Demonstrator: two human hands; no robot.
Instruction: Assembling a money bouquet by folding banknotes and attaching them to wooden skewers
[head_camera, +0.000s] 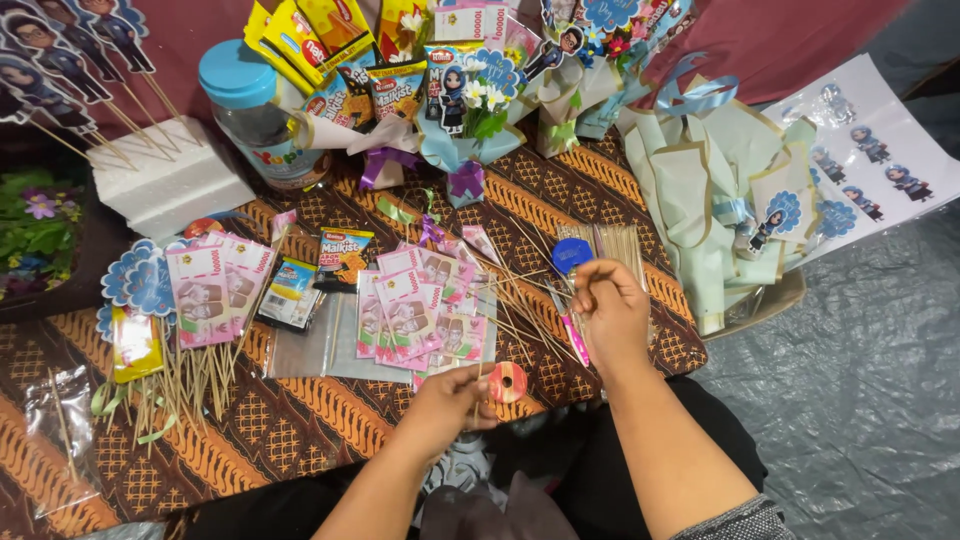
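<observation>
My left hand (445, 405) is closed around a thin wooden skewer (478, 383) at the near edge of the batik cloth (300, 415). A small red tape roll (508, 381) lies right beside its thumb. My right hand (610, 305) is raised over loose skewers (520, 295), fingertips pinched together; what they pinch is too small to make out. A pink pen-like tool (575, 340) lies under that hand, and a blue round cap (572, 254) sits just beyond it. Pink paper notes in clear sleeves (410, 310) lie fanned out between the hands.
More pink notes on skewers (215, 285) lie at left beside snack packets (345, 258). Behind stand a white foam block (165, 180), a blue-lidded jar (250, 110) and snack bouquets (460, 100). Pale green wrapping paper (700, 200) and a sticker sheet (870, 150) lie at right.
</observation>
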